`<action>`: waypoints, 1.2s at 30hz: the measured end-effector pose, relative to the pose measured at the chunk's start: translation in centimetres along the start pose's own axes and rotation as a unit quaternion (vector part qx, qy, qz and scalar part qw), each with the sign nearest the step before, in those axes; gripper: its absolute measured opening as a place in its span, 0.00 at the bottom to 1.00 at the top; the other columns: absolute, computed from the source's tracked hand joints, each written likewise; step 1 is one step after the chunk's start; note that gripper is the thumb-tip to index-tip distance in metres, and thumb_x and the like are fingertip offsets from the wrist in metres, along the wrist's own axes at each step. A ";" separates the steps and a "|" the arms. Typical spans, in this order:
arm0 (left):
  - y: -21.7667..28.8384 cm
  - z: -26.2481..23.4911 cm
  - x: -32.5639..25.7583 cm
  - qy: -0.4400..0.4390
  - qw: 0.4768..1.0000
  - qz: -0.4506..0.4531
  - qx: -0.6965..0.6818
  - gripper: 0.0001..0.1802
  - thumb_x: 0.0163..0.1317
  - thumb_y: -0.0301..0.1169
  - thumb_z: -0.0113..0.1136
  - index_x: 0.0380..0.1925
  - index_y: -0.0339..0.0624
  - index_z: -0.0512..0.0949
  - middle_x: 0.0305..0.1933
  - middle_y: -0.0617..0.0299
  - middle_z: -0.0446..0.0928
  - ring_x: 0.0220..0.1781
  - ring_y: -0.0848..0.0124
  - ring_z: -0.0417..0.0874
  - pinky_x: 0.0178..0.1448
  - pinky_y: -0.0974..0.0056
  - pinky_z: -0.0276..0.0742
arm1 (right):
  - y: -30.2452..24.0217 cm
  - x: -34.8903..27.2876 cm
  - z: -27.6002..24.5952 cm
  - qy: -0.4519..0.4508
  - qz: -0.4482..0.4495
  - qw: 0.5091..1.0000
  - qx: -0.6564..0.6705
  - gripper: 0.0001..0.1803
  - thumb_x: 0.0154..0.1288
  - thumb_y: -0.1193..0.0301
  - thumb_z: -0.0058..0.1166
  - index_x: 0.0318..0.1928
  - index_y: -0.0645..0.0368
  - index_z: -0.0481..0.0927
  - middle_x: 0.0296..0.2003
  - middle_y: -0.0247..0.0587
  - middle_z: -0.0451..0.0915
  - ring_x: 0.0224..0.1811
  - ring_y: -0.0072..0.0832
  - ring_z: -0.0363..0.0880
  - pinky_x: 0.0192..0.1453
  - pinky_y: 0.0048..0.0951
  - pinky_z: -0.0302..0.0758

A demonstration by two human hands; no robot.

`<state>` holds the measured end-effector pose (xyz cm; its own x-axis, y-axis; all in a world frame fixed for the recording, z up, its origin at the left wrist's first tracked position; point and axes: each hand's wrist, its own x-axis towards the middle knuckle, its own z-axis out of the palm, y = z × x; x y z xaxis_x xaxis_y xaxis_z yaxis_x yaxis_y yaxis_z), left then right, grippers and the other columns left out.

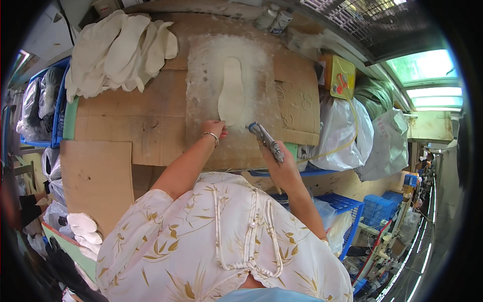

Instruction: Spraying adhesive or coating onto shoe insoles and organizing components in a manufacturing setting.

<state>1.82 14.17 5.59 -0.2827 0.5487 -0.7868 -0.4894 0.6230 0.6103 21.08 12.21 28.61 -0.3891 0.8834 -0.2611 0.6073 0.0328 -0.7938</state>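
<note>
A pale, sole-shaped insole (232, 90) lies lengthwise on a whitened cardboard sheet (201, 100) on the work table. My left hand (216, 129) is closed at the insole's near end, thumb and fingers pinching its edge. In my right hand (285, 163) is a metal spray gun (266, 141), its nozzle tilted toward the near end of the insole, a short way to its right. The fingers of this hand wrap round the gun's handle and are partly hidden. A thin yellow hose (344, 146) runs off to the right from near the gun.
A heap of similar pale insoles (118, 50) covers the far left of the table. Several rubber bands (288, 120) lie on the cardboard at right. Beyond are a yellow tin (340, 75), white plastic bags (344, 133) and jars (267, 17). Blue crates (380, 209) stand lower right.
</note>
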 end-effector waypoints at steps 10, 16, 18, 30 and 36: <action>-0.5 -0.1 0.8 -0.008 1.000 0.005 -0.007 0.07 0.57 0.29 0.57 0.28 0.35 0.75 0.25 0.57 0.78 0.20 0.71 0.80 0.21 0.70 0.76 | -0.4 2.0 0.7 0.006 0.016 1.000 -0.006 0.14 0.63 0.62 0.53 0.34 0.62 0.72 0.20 0.41 0.69 0.23 0.28 0.62 0.29 0.29 0.65; -0.8 -0.3 1.1 -0.008 1.000 0.009 0.001 0.07 0.56 0.30 0.58 0.28 0.36 0.75 0.25 0.58 0.78 0.20 0.71 0.79 0.22 0.69 0.77 | -0.9 4.4 0.8 0.017 0.009 1.000 0.020 0.13 0.63 0.64 0.52 0.34 0.63 0.73 0.20 0.37 0.68 0.23 0.24 0.62 0.29 0.27 0.64; -0.7 -0.3 1.0 -0.010 1.000 0.009 0.000 0.07 0.56 0.30 0.58 0.28 0.36 0.75 0.25 0.58 0.78 0.20 0.71 0.79 0.22 0.69 0.77 | -1.0 5.1 0.8 0.018 0.002 0.999 0.035 0.13 0.64 0.63 0.52 0.33 0.63 0.73 0.20 0.37 0.68 0.23 0.24 0.62 0.29 0.27 0.64; -0.5 -0.2 0.6 -0.005 1.000 0.013 0.006 0.07 0.56 0.30 0.58 0.28 0.36 0.76 0.25 0.58 0.79 0.21 0.72 0.80 0.22 0.70 0.77 | -1.0 10.9 1.2 0.052 -0.031 0.998 0.001 0.14 0.63 0.62 0.53 0.34 0.63 0.75 0.19 0.36 0.69 0.22 0.24 0.62 0.28 0.28 0.64; -0.3 -0.3 0.5 0.005 1.000 0.010 0.004 0.08 0.55 0.28 0.57 0.29 0.34 0.78 0.24 0.58 0.79 0.21 0.73 0.80 0.22 0.71 0.76 | -1.7 13.8 1.1 0.064 -0.018 0.998 -0.013 0.15 0.62 0.61 0.54 0.33 0.62 0.75 0.19 0.34 0.70 0.23 0.22 0.65 0.28 0.28 0.65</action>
<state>1.63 14.10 5.03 -0.3011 0.5557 -0.7749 -0.4765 0.6162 0.6270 13.89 23.84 25.70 -0.3209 0.9336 -0.1594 0.6125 0.0762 -0.7868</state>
